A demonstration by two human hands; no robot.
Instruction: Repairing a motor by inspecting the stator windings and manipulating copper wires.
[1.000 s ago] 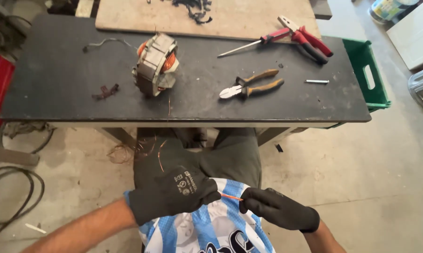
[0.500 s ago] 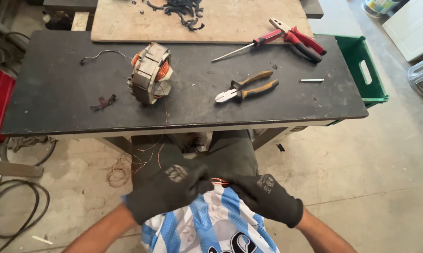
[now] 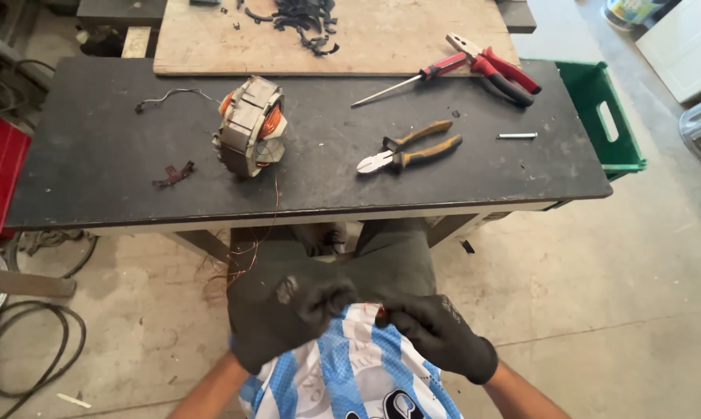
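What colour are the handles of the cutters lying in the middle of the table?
The cutters have yellow-and-black handles, seen in the head view.

Bench [image 3: 94,171] front bare; stator [image 3: 249,136], cutters [image 3: 409,147] obstruct.

I am seeing the motor stator [image 3: 249,126] sitting left of centre on the worktop [image 3: 94,163], the cutters [image 3: 409,147] lying to its right, the screwdriver [image 3: 409,80] and pliers [image 3: 494,67] resting behind them, and a crate [image 3: 608,116] standing at the worktop's right end.
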